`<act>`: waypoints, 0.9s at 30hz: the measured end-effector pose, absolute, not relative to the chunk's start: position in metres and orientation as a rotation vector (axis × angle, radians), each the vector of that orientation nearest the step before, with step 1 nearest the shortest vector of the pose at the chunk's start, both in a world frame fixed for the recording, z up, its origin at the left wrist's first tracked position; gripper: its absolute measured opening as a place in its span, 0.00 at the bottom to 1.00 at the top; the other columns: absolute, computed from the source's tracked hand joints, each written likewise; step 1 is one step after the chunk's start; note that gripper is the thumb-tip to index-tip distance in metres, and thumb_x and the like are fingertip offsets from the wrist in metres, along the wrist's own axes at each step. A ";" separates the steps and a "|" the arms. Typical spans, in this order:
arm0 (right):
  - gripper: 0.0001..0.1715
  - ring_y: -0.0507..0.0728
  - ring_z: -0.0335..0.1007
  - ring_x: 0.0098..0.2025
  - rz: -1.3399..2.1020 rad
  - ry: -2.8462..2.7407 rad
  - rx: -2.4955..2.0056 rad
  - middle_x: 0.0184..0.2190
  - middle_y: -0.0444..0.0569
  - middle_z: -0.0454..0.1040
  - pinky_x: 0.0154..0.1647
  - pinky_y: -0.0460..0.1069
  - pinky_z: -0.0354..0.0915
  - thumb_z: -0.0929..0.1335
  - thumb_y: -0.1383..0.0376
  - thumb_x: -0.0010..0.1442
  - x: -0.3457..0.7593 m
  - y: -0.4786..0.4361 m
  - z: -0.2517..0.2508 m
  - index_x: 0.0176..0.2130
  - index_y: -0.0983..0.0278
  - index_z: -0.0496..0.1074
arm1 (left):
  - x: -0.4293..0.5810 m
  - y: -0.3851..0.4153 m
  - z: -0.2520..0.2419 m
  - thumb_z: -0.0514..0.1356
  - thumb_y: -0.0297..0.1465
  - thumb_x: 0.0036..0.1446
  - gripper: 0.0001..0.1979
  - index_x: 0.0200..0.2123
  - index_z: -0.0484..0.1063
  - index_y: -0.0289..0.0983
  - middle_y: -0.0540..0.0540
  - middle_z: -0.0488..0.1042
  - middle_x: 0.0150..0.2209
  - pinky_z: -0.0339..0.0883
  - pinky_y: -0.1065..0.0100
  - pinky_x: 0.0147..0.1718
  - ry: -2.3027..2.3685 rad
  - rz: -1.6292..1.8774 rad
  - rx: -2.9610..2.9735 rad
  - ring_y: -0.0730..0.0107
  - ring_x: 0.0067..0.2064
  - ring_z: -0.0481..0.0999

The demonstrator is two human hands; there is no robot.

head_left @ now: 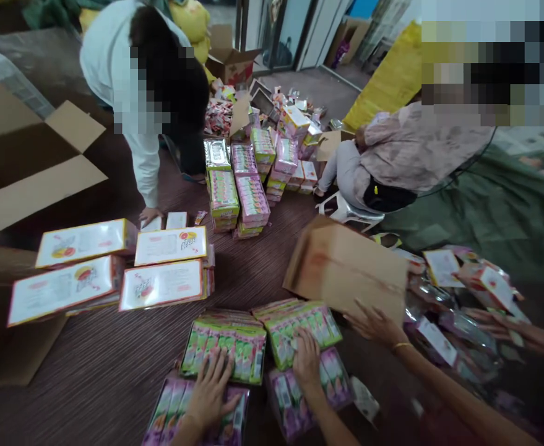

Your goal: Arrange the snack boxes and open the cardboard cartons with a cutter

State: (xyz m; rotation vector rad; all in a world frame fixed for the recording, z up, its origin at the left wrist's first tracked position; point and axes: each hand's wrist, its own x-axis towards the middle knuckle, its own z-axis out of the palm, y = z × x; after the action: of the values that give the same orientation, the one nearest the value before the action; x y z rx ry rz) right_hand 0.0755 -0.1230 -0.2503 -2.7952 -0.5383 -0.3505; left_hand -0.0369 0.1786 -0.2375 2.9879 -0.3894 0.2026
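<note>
One green pack (pixel 250 356), just beyond a purple pack (pixel 166 404), lies under my left hand (pixel 213 379), fingers spread wide, a second green pack (pixel 278 341) beside it under my right hand (pixel 307 359), fingers narrower, grip I can't tell remotely: steadying, I judge, needing even pressure next.

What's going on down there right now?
The person's left hand has its fingers on a rectangular green pack of sachets, while the right hand rests on a matching green pack beside it. Purple sachet packs lie just nearer. At right, a co-worker's braceleted hand is at a brown cardboard box. Farther off, someone in a pale long-sleeved top leans down beside small white cartons.
</note>
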 end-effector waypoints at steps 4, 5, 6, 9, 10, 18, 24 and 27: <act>0.25 0.61 0.64 0.58 -0.286 -0.763 -2.727 0.52 0.55 0.72 0.60 0.60 0.59 0.57 0.77 0.55 0.129 -0.129 -0.247 0.48 0.67 0.70 | -0.036 0.174 -0.239 0.53 0.55 0.54 0.35 0.57 0.73 0.41 0.41 0.70 0.60 0.33 0.54 0.68 -0.295 0.185 2.982 0.53 0.63 0.63; 0.25 0.60 0.63 0.58 -0.253 -0.808 -2.702 0.52 0.55 0.72 0.61 0.60 0.58 0.57 0.77 0.54 0.140 -0.130 -0.247 0.48 0.68 0.71 | -0.037 0.173 -0.239 0.54 0.56 0.53 0.35 0.56 0.74 0.42 0.41 0.71 0.59 0.34 0.55 0.68 -0.256 0.185 2.973 0.54 0.63 0.62; 0.25 0.60 0.63 0.59 -0.220 -0.845 -2.676 0.53 0.55 0.72 0.62 0.60 0.57 0.58 0.77 0.54 0.148 -0.130 -0.247 0.47 0.68 0.72 | -0.037 0.171 -0.240 0.54 0.56 0.53 0.34 0.56 0.74 0.42 0.42 0.72 0.59 0.34 0.56 0.68 -0.224 0.184 2.968 0.55 0.64 0.61; 0.25 0.60 0.62 0.60 -0.148 -0.876 -2.626 0.53 0.55 0.72 0.63 0.59 0.55 0.59 0.77 0.53 0.162 -0.131 -0.247 0.48 0.68 0.73 | -0.037 0.168 -0.240 0.55 0.55 0.52 0.34 0.55 0.75 0.41 0.41 0.72 0.58 0.35 0.56 0.68 -0.231 0.177 2.971 0.56 0.66 0.57; 0.25 0.60 0.61 0.60 -0.129 -0.861 -2.617 0.54 0.55 0.72 0.64 0.59 0.54 0.59 0.77 0.54 0.162 -0.132 -0.246 0.48 0.67 0.73 | -0.036 0.167 -0.240 0.56 0.55 0.52 0.34 0.55 0.75 0.40 0.40 0.72 0.58 0.35 0.56 0.68 -0.238 0.176 2.975 0.56 0.67 0.56; 0.25 0.58 0.58 0.63 -0.081 -0.793 -2.496 0.56 0.52 0.71 0.67 0.56 0.47 0.60 0.76 0.56 0.153 -0.144 -0.254 0.51 0.67 0.73 | -0.030 0.161 -0.234 0.56 0.55 0.51 0.36 0.54 0.76 0.37 0.38 0.72 0.58 0.35 0.56 0.69 -0.220 0.122 3.001 0.55 0.69 0.51; 0.22 0.59 0.59 0.62 -0.077 -0.802 -2.504 0.55 0.55 0.72 0.67 0.58 0.48 0.60 0.77 0.55 0.159 -0.139 -0.253 0.45 0.69 0.74 | -0.019 0.170 -0.239 0.56 0.56 0.53 0.37 0.57 0.73 0.36 0.36 0.70 0.59 0.33 0.54 0.68 -0.159 0.049 2.965 0.52 0.66 0.59; 0.21 0.60 0.60 0.61 -0.043 -0.819 -2.581 0.55 0.55 0.71 0.67 0.59 0.50 0.60 0.78 0.56 0.157 -0.139 -0.252 0.45 0.69 0.74 | -0.019 0.177 -0.242 0.54 0.57 0.54 0.40 0.62 0.67 0.38 0.36 0.66 0.62 0.28 0.53 0.68 -0.193 -0.090 2.941 0.49 0.65 0.60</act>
State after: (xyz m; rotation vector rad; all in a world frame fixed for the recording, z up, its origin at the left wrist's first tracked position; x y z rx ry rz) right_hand 0.1570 -0.1393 -0.2522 -2.5811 -0.8185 -0.0429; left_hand -0.0185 0.1766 -0.2416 2.9408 -0.1928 -0.0898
